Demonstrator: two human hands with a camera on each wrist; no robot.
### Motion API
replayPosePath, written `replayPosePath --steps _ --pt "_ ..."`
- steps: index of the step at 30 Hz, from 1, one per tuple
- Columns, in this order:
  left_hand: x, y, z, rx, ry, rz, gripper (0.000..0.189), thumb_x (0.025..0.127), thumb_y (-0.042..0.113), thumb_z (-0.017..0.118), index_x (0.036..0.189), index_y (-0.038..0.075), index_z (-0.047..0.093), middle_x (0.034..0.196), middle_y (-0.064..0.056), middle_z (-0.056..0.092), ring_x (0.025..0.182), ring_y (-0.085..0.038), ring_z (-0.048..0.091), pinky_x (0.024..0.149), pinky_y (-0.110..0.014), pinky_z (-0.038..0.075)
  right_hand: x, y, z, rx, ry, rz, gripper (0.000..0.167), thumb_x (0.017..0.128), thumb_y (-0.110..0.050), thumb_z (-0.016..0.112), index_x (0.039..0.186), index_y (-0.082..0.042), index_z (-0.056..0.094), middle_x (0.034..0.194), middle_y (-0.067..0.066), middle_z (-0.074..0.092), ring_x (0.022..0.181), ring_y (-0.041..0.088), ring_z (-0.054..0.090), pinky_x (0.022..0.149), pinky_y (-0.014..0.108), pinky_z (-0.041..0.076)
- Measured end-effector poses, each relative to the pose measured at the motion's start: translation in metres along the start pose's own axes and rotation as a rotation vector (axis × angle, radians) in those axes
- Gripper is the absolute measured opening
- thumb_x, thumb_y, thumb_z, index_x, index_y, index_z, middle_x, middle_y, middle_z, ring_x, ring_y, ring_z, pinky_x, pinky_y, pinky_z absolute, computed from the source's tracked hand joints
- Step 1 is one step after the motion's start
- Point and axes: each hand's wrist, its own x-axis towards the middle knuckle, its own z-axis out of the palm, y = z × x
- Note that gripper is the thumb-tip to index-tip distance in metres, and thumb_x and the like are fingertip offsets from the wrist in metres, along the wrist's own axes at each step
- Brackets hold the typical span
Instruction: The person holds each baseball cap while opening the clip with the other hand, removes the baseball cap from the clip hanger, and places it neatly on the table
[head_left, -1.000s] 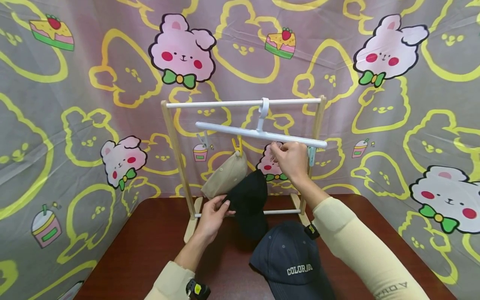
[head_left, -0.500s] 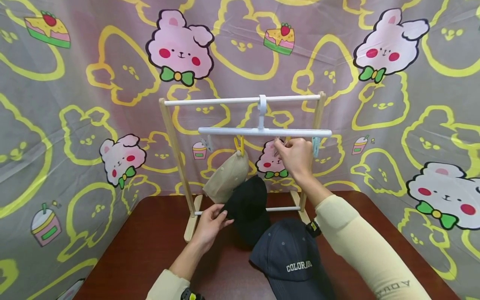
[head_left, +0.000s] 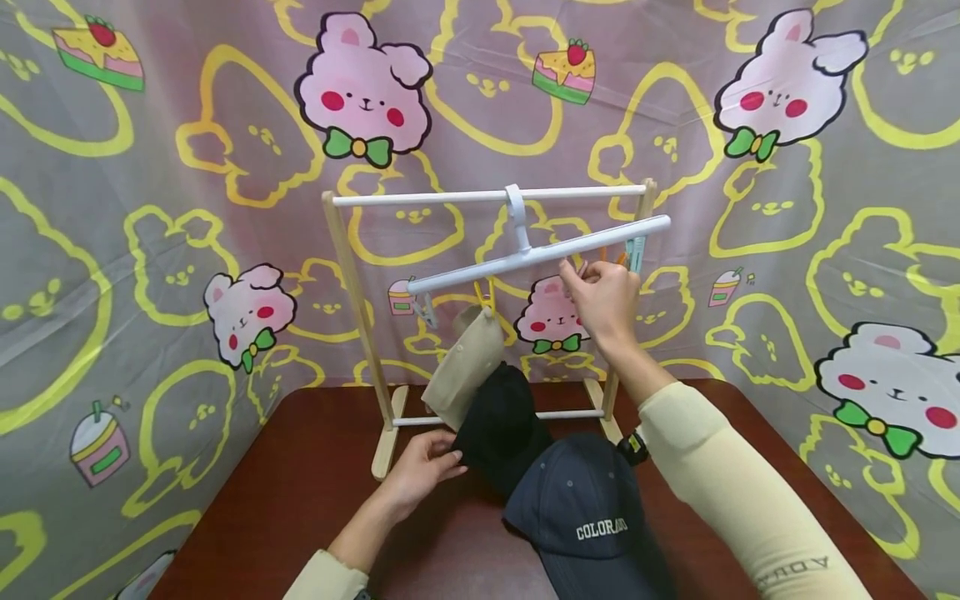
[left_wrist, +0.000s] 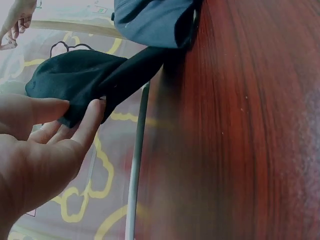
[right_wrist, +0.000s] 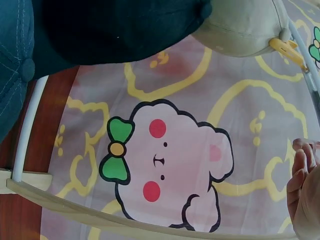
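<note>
Behind a navy cap on a table, a person's left hand pinches the edge of a black cap, a tan cap beyond. The right hand, fingers bent, is just under a tilted hanger on a rack, any hold unclear; steadying the hanger while supporting the black cap would likely work best.

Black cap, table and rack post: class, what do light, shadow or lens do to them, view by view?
Head view: the black cap shows little detail, the table has a pale sheen nearest the camera; left wrist view: a soft-edged dark patch, shadow or reflection, lies on the table; right wrist view: the rack post looks bowed, probably lens distortion.
</note>
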Motion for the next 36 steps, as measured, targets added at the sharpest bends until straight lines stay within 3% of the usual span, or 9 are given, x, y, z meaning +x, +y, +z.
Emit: replayPosePath --steps 7,14,18,26,30,36 --pt "-0.01 -0.003 -0.006 0.172 -0.106 -0.016 0.016 0.097 -0.007 0.06 0.11 -0.016 0.063 0.112 -0.025 0.069 0.102 -0.026 0.067 0.094 -0.047 0.06 -0.002 0.0 0.002 -0.014 0.004 -0.013 0.035 0.092 -0.037 0.076 0.072 -0.008 0.077 0.058 0.003 0.069 0.045 0.016 0.059 0.044 0.026 0.039" --pt "-0.018 -0.006 -0.002 0.324 -0.203 -0.1 0.014 0.096 -0.002 0.063 0.105 -0.01 0.071 0.09 -0.013 0.071 0.081 -0.018 0.064 0.072 -0.028 0.059 -0.004 0.001 0.003 -0.026 -0.016 -0.026 0.042 0.094 -0.044 0.073 0.074 -0.006 0.077 0.059 0.005 0.069 0.046 0.015 0.059 0.043 0.022 0.038" --pt "-0.019 -0.004 0.0 0.358 -0.267 -0.138 0.015 0.098 0.0 0.062 0.106 -0.009 0.071 0.087 -0.016 0.072 0.075 -0.016 0.063 0.066 -0.025 0.055 -0.004 0.001 0.003 -0.015 -0.016 -0.03 0.04 0.094 -0.04 0.074 0.077 -0.004 0.077 0.06 0.006 0.069 0.047 0.017 0.059 0.042 0.022 0.038" --pt "-0.019 -0.003 0.0 0.384 -0.448 -0.192 0.017 0.102 0.005 0.06 0.108 -0.004 0.072 0.094 -0.021 0.073 0.083 -0.024 0.069 0.07 -0.028 0.056 -0.003 0.002 0.001 0.002 -0.012 -0.009 0.042 0.094 -0.043 0.073 0.086 -0.002 0.08 0.065 0.007 0.072 0.053 0.018 0.062 0.048 0.022 0.041" --pt "-0.019 -0.003 -0.005 0.403 -0.416 -0.163 0.014 0.102 0.007 0.06 0.104 -0.003 0.071 0.094 -0.02 0.073 0.085 -0.032 0.072 0.069 -0.03 0.056 -0.002 0.003 0.0 0.011 -0.02 -0.014 0.038 0.095 -0.039 0.072 0.088 -0.003 0.079 0.066 0.006 0.071 0.053 0.017 0.061 0.05 0.023 0.042" --pt "-0.018 0.006 -0.021 0.413 -0.268 -0.086 0.017 0.103 0.009 0.058 0.108 -0.003 0.069 0.1 -0.02 0.072 0.089 -0.034 0.071 0.074 -0.04 0.06 -0.004 0.007 -0.003 0.005 -0.024 -0.035 0.024 0.096 -0.024 0.07 0.086 -0.003 0.078 0.061 0.006 0.068 0.048 0.019 0.057 0.048 0.027 0.04"
